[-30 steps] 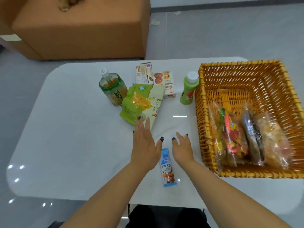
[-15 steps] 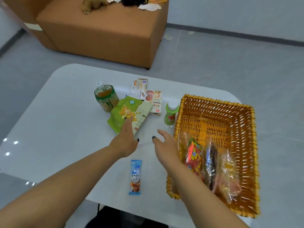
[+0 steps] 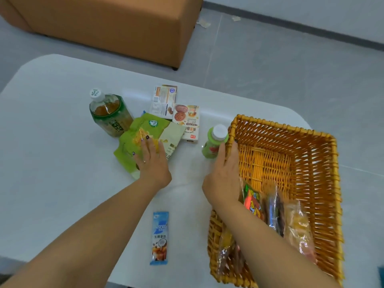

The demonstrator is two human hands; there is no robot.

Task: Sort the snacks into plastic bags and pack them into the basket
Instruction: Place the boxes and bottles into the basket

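- Two bare forearms are seen, with no sleeve covering either of them up to the lower edge of the view.
- Dark polish is worn on the fingernails of the left hand (image 3: 152, 163), with pale or glittery specks on some nails.
- A thin ring is worn on one finger of the left hand.
- No watch, bracelet or glove is worn at either wrist.
- The nails of the right hand (image 3: 223, 175) are hidden from view.

left hand (image 3: 152, 161) rests on the green snack bag (image 3: 135, 142); right hand (image 3: 223, 173) touches the basket (image 3: 311, 163) rim beside the small bottle (image 3: 214, 143).
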